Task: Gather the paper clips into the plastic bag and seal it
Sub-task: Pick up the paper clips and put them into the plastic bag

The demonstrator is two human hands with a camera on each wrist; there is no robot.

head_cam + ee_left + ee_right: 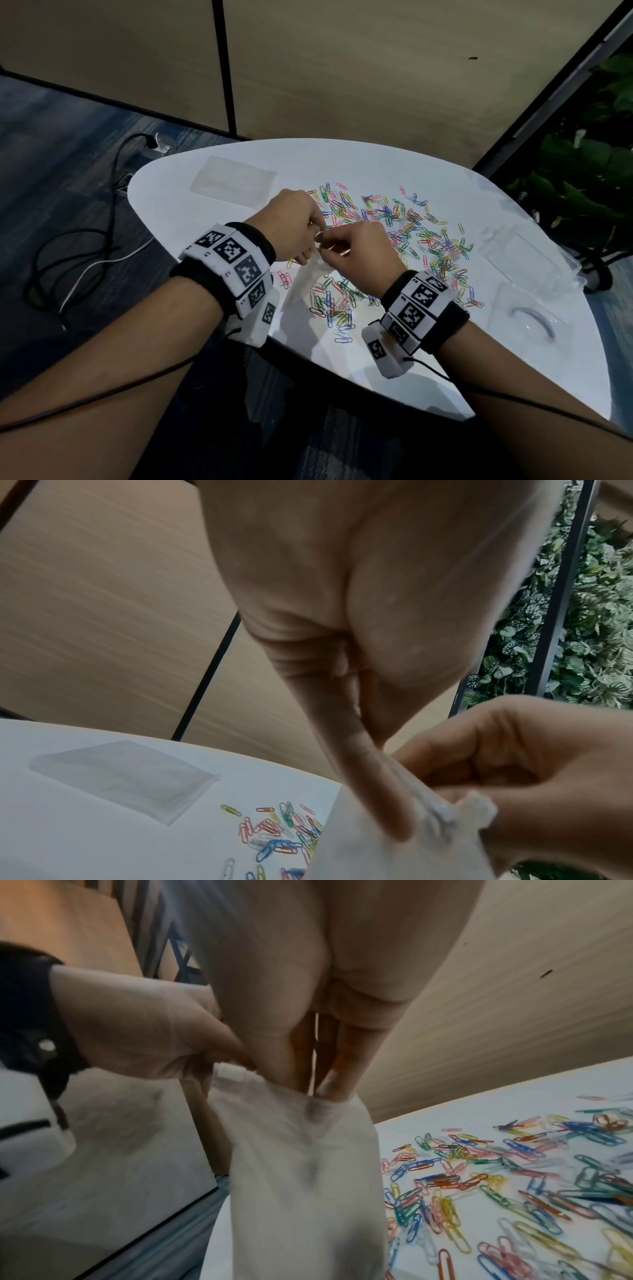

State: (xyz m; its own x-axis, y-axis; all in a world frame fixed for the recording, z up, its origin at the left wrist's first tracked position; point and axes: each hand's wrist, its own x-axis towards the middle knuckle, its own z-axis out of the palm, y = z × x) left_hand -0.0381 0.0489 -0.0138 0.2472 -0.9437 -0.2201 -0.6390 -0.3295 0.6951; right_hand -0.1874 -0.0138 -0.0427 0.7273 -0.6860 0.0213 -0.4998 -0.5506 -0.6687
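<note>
A translucent plastic bag [303, 284] hangs upright above the near part of the white table [394, 161]. My left hand [315, 234] pinches its top edge from the left, and my right hand [330, 248] pinches the mouth from the right. In the right wrist view my right fingertips [325, 1088] sit at the bag [301, 1191] opening, with my left hand [143, 1042] beside them. No clips show through the bag [377, 853]. Several coloured paper clips [404, 233] lie scattered across the table, with more of them [514, 1177] just right of the bag.
A flat stack of spare plastic bags [233, 180] lies at the table's far left. A clear plastic box [527, 253] and its lid [527, 315] sit at the right edge. Cables [85, 246] trail on the floor to the left, and plants [589, 178] stand to the right.
</note>
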